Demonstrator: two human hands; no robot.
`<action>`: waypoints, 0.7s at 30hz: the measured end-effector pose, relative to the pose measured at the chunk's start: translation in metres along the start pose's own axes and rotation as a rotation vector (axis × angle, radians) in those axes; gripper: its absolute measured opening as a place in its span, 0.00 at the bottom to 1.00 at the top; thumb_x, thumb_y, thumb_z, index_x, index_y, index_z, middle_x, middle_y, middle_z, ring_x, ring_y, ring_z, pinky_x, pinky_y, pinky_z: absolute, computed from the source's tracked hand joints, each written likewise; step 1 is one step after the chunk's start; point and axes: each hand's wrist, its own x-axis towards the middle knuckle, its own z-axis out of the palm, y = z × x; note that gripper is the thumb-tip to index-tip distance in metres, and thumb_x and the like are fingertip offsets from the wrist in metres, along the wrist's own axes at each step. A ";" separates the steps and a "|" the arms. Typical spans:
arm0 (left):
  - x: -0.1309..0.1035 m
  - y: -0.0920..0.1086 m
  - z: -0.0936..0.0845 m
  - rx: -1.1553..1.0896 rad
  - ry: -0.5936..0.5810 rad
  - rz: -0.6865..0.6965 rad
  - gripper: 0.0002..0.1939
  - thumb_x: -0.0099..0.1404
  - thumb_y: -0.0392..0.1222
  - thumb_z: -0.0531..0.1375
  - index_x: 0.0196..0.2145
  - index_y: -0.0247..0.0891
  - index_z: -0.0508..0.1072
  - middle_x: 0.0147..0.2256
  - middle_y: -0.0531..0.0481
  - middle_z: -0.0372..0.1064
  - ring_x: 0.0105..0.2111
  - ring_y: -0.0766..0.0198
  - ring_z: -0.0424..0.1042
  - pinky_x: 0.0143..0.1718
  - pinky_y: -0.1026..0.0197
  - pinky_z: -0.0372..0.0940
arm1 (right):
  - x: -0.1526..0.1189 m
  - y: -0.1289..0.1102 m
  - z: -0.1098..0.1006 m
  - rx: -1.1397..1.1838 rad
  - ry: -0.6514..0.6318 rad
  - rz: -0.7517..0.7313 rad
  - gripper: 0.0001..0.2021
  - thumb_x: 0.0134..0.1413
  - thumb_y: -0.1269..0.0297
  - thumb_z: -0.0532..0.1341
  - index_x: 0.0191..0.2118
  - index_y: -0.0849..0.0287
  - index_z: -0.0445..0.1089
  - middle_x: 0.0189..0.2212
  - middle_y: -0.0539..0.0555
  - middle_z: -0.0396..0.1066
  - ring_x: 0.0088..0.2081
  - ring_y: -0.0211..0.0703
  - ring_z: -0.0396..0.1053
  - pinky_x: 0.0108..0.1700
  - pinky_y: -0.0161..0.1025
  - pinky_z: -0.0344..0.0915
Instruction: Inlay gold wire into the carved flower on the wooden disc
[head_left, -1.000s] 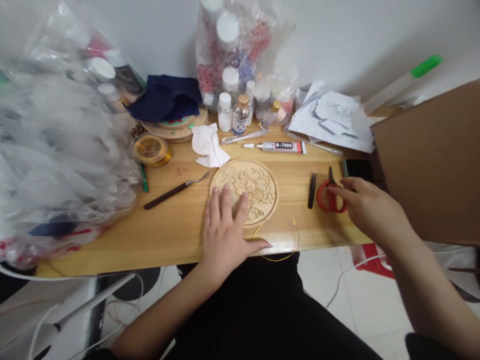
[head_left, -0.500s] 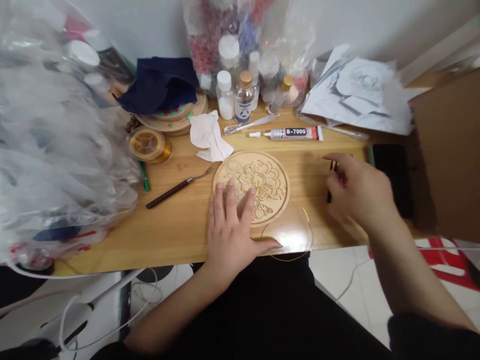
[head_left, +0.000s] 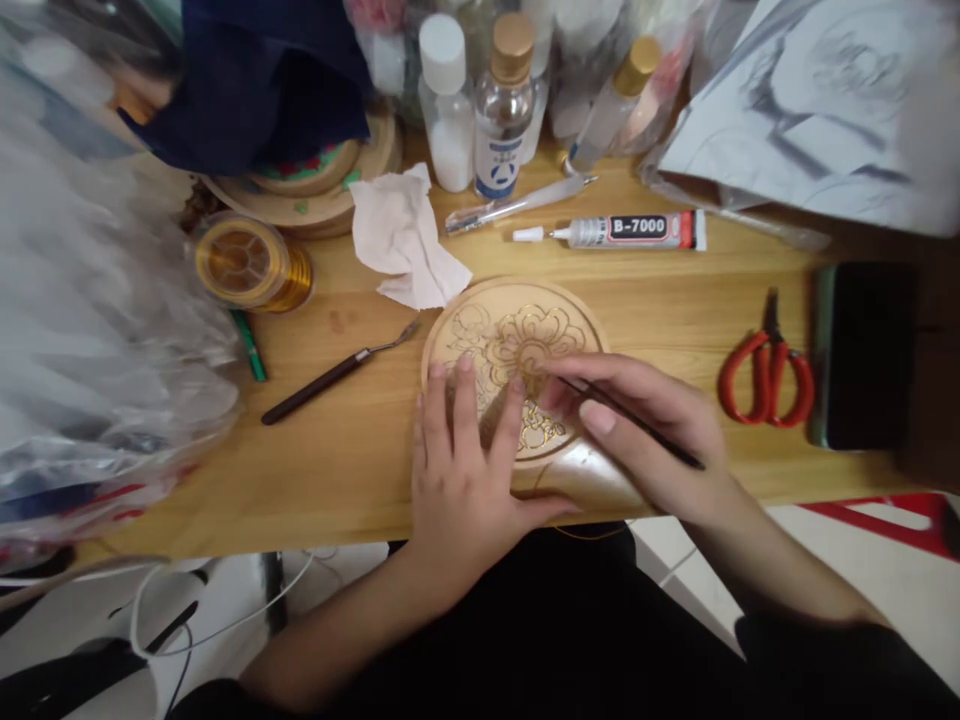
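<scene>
A round pale wooden disc (head_left: 472,300) with a carved flower pattern lies on the table, some of its lines filled with gold wire. My left hand (head_left: 469,470) rests flat on the disc's lower left, fingers spread and holding nothing. Over the disc's right side, my right hand (head_left: 652,430) pinches a thin dark tool (head_left: 637,425); the tool's tip is hard to make out near the flower's centre. Fine wire (head_left: 589,535) loops below the disc at the table edge. Red-handled pliers (head_left: 766,375) lie to the right.
Left of the disc are a dark-handled tool (head_left: 319,385), a gold wire spool (head_left: 251,265) and a plastic bag (head_left: 112,300). Behind it lie a tissue (head_left: 405,235), a pen (head_left: 517,203), a glue tube (head_left: 637,230) and bottles (head_left: 499,130). A black phone (head_left: 862,355) is at right.
My right hand has moved left from the phone side to the disc and now holds the dark tool. The pliers lie in sight on the table. The view has come closer.
</scene>
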 end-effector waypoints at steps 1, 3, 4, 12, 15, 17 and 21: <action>0.000 0.000 0.001 -0.001 0.011 0.020 0.55 0.52 0.80 0.56 0.65 0.37 0.63 0.68 0.29 0.50 0.68 0.28 0.47 0.64 0.31 0.52 | -0.001 0.004 -0.001 -0.037 0.013 -0.014 0.14 0.64 0.66 0.59 0.53 0.51 0.73 0.43 0.53 0.78 0.42 0.41 0.77 0.44 0.39 0.76; 0.000 -0.001 0.001 -0.007 0.016 0.039 0.56 0.52 0.79 0.58 0.65 0.34 0.62 0.67 0.25 0.49 0.68 0.26 0.45 0.63 0.29 0.52 | -0.002 0.009 -0.004 -0.121 0.055 -0.064 0.14 0.66 0.63 0.56 0.53 0.51 0.73 0.43 0.54 0.78 0.42 0.43 0.77 0.42 0.42 0.77; 0.000 -0.001 0.001 -0.008 0.011 0.039 0.55 0.52 0.78 0.58 0.65 0.34 0.62 0.67 0.24 0.49 0.68 0.26 0.45 0.63 0.29 0.52 | -0.003 0.011 -0.006 -0.169 0.073 -0.099 0.14 0.67 0.62 0.55 0.53 0.51 0.74 0.42 0.54 0.78 0.41 0.44 0.76 0.41 0.43 0.76; 0.001 -0.002 0.001 -0.005 -0.009 0.040 0.56 0.53 0.80 0.55 0.66 0.34 0.60 0.67 0.25 0.48 0.68 0.27 0.44 0.64 0.31 0.51 | -0.006 0.013 0.003 -0.448 0.152 -0.165 0.16 0.55 0.72 0.65 0.50 0.52 0.72 0.38 0.52 0.79 0.34 0.40 0.76 0.33 0.36 0.74; 0.000 -0.001 0.000 0.000 -0.013 0.042 0.57 0.53 0.80 0.55 0.66 0.34 0.60 0.67 0.24 0.48 0.68 0.27 0.44 0.64 0.31 0.51 | -0.004 0.016 0.004 -0.474 0.119 -0.292 0.15 0.54 0.75 0.66 0.47 0.52 0.73 0.34 0.52 0.79 0.33 0.42 0.77 0.34 0.40 0.75; 0.000 -0.001 0.000 0.007 -0.019 0.044 0.57 0.53 0.80 0.55 0.66 0.34 0.59 0.66 0.23 0.48 0.68 0.27 0.44 0.64 0.31 0.52 | -0.002 0.018 0.003 -0.464 0.099 -0.346 0.16 0.53 0.76 0.65 0.47 0.52 0.73 0.34 0.53 0.79 0.33 0.44 0.77 0.36 0.42 0.76; 0.000 -0.001 0.000 0.010 -0.023 0.040 0.57 0.52 0.80 0.56 0.67 0.35 0.59 0.67 0.25 0.48 0.69 0.28 0.43 0.65 0.32 0.51 | 0.001 0.020 0.002 -0.435 0.088 -0.364 0.17 0.52 0.78 0.65 0.47 0.54 0.73 0.33 0.54 0.79 0.33 0.44 0.77 0.35 0.43 0.77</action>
